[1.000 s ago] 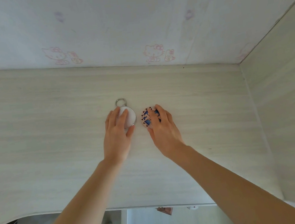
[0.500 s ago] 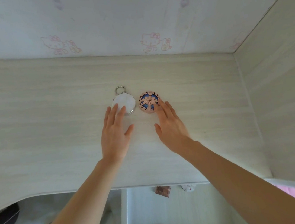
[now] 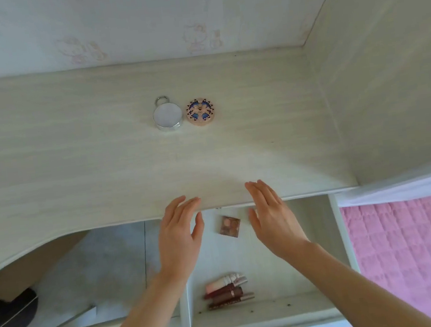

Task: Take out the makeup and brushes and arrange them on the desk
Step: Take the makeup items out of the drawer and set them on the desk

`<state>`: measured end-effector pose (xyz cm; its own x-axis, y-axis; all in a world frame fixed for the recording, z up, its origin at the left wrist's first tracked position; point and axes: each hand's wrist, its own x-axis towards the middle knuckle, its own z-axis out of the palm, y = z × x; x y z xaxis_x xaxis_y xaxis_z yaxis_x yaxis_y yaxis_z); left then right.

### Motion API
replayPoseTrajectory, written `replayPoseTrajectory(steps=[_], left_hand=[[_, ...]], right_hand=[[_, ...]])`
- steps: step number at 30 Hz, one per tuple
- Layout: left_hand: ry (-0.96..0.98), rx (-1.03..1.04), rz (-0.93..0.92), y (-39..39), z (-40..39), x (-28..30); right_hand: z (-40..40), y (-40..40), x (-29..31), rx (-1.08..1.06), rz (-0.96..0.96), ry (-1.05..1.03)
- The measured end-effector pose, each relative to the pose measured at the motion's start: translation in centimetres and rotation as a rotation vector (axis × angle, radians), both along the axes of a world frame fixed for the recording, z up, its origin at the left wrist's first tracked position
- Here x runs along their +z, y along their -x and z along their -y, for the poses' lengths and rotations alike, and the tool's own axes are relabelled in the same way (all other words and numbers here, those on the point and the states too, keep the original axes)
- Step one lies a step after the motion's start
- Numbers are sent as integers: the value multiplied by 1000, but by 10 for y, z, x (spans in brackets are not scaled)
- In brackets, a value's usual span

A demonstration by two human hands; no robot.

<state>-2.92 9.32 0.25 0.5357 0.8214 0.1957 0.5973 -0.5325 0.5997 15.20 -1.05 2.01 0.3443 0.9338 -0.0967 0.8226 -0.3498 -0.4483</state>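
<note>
While both hands (image 3: 181, 237) (image 3: 275, 223) hover spread, empty — drawer (image 3: 341, 232) holds palette (image 3: 230, 226), lip tubes (image 3: 229, 291).

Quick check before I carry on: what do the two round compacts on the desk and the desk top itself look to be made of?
White round compact: shiny silver rim and ring loop, looks like metal or metallised plastic; flat matte white lid.
Patterned compact: pinkish case with a printed blue design, probably plastic or card; too small to tell.
Desk: pale wood-grain surface, smooth and matte, likely laminate, not bare wood.
</note>
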Motion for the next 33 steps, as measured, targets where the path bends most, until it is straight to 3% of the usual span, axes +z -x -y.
replayPoseTrajectory(steps=[6, 14, 20, 23, 28, 33], left_hand=[[38, 22, 15, 1, 61, -12], [236, 2, -162, -15, 101, -52], [253, -13, -277, -34, 97, -92], [355, 57, -376, -44, 86, -116], [590, 267, -389, -62, 59, -141], [661, 381, -394, -74, 50, -157]], right_hand=[[63, 1, -6, -41, -27, -10], [102, -22, -58, -31, -34, 163], [97, -33, -103, -55, -116, 273], [82, -36, -121, -185, -231, 372], [45, -42, -143, -575, -479, 377], [20, -42, -157, -535, -421, 433]])
